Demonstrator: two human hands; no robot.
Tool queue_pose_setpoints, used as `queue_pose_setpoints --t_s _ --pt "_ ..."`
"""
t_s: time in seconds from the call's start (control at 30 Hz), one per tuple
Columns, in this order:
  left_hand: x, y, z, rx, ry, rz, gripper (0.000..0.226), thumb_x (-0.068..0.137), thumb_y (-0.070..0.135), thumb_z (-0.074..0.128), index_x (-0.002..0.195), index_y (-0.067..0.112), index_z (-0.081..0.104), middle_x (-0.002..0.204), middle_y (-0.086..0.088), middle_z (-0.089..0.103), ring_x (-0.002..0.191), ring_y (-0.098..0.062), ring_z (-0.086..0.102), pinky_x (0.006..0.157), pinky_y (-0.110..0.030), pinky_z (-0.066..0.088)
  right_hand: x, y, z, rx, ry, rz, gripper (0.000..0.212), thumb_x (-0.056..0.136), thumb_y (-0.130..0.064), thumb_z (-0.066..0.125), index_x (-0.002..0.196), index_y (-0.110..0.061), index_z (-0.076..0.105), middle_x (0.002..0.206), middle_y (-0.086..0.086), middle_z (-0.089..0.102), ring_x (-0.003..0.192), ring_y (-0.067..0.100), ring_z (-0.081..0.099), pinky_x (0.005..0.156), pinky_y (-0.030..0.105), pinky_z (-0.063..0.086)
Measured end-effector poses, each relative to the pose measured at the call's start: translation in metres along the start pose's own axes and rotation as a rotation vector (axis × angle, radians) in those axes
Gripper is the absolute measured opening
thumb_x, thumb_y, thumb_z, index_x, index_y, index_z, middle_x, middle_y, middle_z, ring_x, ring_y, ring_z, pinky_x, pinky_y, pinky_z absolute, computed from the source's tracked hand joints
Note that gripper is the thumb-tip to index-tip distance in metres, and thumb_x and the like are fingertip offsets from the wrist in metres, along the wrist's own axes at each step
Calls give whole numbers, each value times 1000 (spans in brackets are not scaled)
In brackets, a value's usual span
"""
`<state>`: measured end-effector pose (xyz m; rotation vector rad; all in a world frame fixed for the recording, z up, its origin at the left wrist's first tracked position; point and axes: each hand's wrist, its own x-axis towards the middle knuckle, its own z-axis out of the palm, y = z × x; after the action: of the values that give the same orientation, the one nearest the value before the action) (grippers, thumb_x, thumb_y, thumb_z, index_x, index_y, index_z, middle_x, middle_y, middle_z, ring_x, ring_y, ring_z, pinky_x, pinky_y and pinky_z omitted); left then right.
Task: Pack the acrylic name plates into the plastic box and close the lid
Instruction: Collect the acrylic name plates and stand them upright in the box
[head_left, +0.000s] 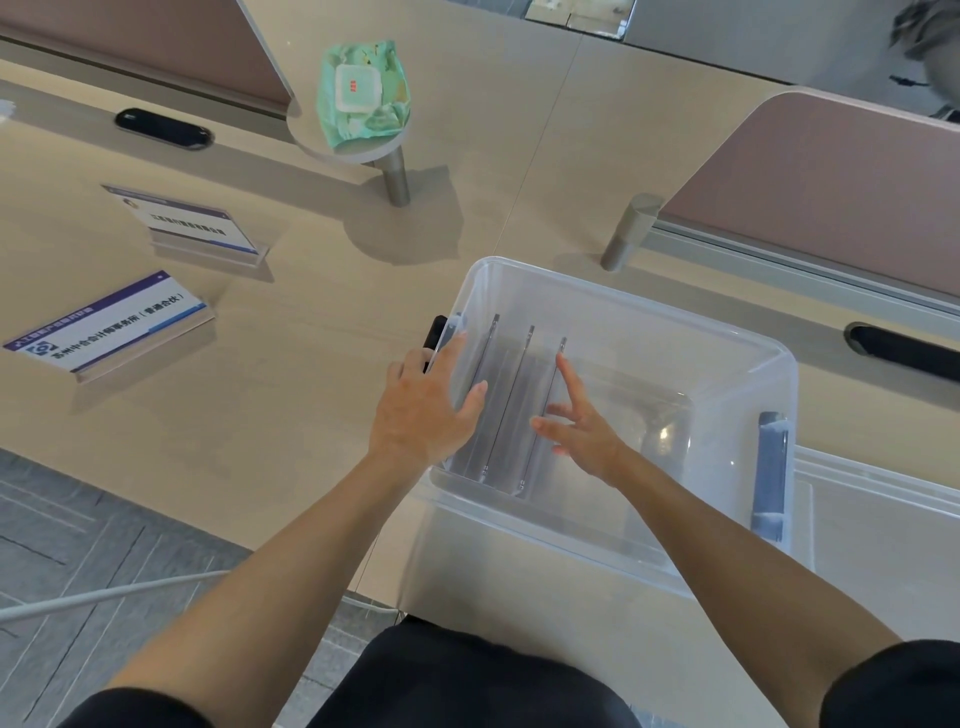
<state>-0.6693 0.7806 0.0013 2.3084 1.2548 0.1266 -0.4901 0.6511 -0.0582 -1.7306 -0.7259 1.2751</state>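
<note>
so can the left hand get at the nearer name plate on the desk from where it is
Probably yes. The left hand rests open on the box rim, and the nearer name plate lies to its left across bare desk, with nothing between them.

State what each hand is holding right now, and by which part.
Nothing is gripped. The left hand lies open on the left rim of the plastic box. The right hand is open inside it, index fingertip touching the top edge of the rightmost name plate.

Clear, see-through plastic box (613, 291) on the pale beige desk (311, 364). White name plates (111, 325) with purple bands, dark lettering and blue edging. Mint-green wipes pack (363, 93) with a white lid. Dusty-pink dividers (841, 192).
</note>
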Motion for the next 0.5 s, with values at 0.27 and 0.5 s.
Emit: queue_pose_setpoints --t_s 0.27,0.5 --pt "-1 0 -2 13 -10 -5 67 92 55 47 151 41 19 131 -3 42 121 -25 36 93 -38 43 0 0 -2 -14 -6 11 86 92 -25 68 147 -57 10 150 -25 16 131 16 41 103 47 45" --pt "-5 -1 -5 173 58 91 59 88 48 54 140 25 41 139 -14 34 125 -37 28 107 -48 30 -20 -25 -30 -331 211 42 25 93 -43 61 117 -48 58 123 4 66 97 19 66 75 32 52"
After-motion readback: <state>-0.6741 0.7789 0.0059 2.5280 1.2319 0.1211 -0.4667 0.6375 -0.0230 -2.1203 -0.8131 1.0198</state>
